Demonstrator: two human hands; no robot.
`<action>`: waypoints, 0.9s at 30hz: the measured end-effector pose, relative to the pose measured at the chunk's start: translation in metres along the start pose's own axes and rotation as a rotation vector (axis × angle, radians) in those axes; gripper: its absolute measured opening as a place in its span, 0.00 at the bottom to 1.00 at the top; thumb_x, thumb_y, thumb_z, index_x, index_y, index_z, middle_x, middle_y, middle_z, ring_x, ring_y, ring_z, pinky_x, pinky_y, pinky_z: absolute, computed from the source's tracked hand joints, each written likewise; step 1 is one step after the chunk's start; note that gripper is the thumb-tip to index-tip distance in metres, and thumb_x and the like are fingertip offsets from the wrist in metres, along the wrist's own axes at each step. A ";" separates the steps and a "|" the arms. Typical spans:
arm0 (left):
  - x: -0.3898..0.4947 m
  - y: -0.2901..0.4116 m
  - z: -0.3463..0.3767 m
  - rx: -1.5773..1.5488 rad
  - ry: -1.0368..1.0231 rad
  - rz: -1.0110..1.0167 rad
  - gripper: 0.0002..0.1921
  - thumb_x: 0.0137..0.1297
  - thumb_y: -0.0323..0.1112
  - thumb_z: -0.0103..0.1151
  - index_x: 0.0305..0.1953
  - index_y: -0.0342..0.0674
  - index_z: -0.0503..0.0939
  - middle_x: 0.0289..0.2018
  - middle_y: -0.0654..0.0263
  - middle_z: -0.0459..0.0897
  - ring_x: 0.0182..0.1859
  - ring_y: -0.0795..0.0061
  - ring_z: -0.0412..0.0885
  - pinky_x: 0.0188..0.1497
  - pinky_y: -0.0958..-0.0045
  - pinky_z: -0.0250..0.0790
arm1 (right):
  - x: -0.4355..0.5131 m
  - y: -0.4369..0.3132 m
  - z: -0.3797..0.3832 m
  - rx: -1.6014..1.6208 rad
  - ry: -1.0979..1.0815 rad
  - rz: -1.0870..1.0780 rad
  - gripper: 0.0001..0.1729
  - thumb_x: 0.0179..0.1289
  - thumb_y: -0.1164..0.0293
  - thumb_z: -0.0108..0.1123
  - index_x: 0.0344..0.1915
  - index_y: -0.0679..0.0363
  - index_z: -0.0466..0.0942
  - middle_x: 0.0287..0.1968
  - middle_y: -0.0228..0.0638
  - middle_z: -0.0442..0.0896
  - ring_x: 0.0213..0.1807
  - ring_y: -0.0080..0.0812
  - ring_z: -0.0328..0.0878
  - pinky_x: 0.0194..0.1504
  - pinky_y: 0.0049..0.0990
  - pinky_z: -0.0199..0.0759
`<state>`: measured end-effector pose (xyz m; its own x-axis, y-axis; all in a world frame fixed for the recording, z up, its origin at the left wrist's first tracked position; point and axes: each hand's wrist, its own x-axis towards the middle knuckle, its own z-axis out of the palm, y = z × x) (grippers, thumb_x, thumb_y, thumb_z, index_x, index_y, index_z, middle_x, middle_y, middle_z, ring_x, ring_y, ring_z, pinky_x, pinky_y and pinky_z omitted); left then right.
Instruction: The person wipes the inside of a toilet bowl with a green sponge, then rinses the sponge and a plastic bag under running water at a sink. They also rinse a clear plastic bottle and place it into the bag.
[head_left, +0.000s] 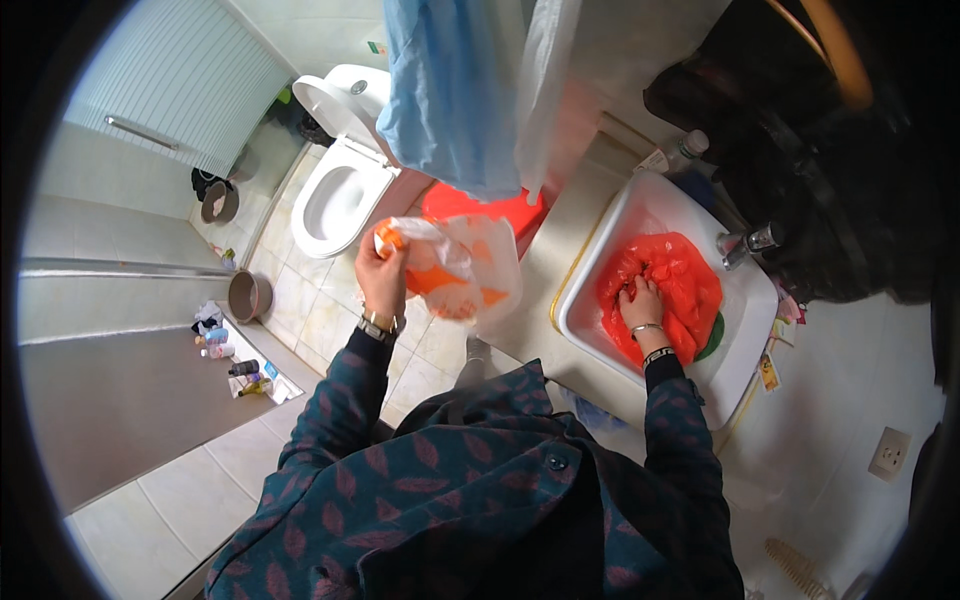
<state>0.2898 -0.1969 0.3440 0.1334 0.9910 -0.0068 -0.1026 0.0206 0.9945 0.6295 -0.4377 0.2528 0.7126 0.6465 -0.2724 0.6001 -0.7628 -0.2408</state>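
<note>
My left hand (382, 277) grips the gathered edge of a thin translucent plastic bag (457, 266) with orange markings, raised beside the washbasin counter. The bag's loose end spreads to the right and looks blurred. A crumpled red plastic bag (694, 277) lies in the white washbasin (592, 292). My right hand (642, 306) reaches into its folds, where something dark shows by the fingers; the fingertips are partly hidden, so their grip is unclear. Under the red bag's edge a dark green object (712, 335) pokes out.
A chrome faucet (750, 244) juts over the basin, and a clear plastic bottle (679, 154) stands behind it. Light blue fabric (454, 97) hangs ahead, above a red plastic object (487, 206). Leftward are a toilet (341, 202) with its lid raised and a brown bucket (250, 295).
</note>
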 end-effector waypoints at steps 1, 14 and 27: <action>0.016 -0.013 -0.002 -0.099 0.082 -0.029 0.17 0.58 0.20 0.55 0.50 0.33 0.73 0.41 0.66 0.79 0.41 0.79 0.77 0.43 0.78 0.70 | 0.000 0.000 0.002 -0.018 -0.014 -0.012 0.30 0.55 0.61 0.58 0.58 0.61 0.69 0.60 0.53 0.68 0.61 0.54 0.63 0.63 0.41 0.58; 0.099 -0.224 0.011 0.021 0.070 -1.076 0.26 0.60 0.55 0.57 0.56 0.51 0.69 0.46 0.60 0.77 0.45 0.60 0.75 0.46 0.47 0.64 | -0.028 0.002 0.017 -0.035 0.055 -0.032 0.28 0.53 0.65 0.60 0.55 0.63 0.71 0.58 0.52 0.67 0.60 0.53 0.62 0.62 0.43 0.56; 0.172 -0.318 0.021 0.109 -0.097 -0.498 0.18 0.61 0.42 0.59 0.48 0.39 0.74 0.29 0.66 0.77 0.30 0.70 0.76 0.29 0.69 0.71 | -0.028 -0.016 0.003 0.470 0.130 0.114 0.33 0.55 0.60 0.63 0.60 0.60 0.67 0.61 0.52 0.67 0.63 0.55 0.62 0.63 0.41 0.58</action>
<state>0.3663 -0.0358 0.0289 0.2311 0.8475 -0.4778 0.0998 0.4679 0.8781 0.5984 -0.4438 0.2612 0.8215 0.5299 -0.2106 0.3081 -0.7233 -0.6181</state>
